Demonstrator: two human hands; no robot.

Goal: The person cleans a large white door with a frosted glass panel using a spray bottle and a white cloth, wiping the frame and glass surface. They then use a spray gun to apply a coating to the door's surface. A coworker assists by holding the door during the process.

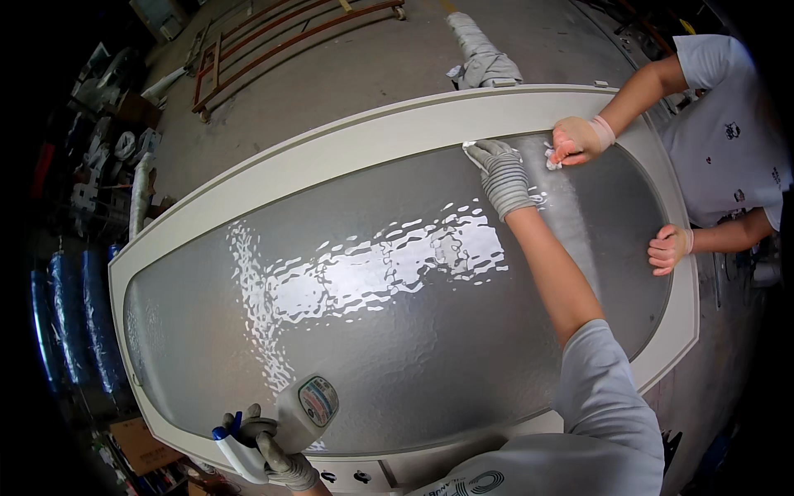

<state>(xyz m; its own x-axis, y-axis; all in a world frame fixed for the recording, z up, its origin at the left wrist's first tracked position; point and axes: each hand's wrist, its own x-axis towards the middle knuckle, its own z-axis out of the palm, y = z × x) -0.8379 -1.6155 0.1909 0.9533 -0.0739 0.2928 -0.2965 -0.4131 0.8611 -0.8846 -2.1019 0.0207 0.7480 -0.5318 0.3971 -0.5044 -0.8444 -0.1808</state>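
My left hand [279,453], in a grey glove, grips a spray bottle [298,420] by its neck at the lower left. The bottle lies tilted over the pane's near edge, its white-and-blue spray head [240,455] pointing toward the lower left. Toward the far edge of the textured glass pane [372,339], my gloved right hand [501,172] presses a crumpled white cloth [470,147] on the surface. Most of that cloth is hidden under the fingers. A wide white frame [347,153] with rounded inner corners surrounds the pane.
At the right, a co-worker's hand [579,142] holds a white wad on the glass; their other hand [668,250] rests at the frame's right side. Behind stand a wrapped roll [480,54] and a red wheeled rack [281,41]. Blue-wrapped rolls [70,322] stand at the left.
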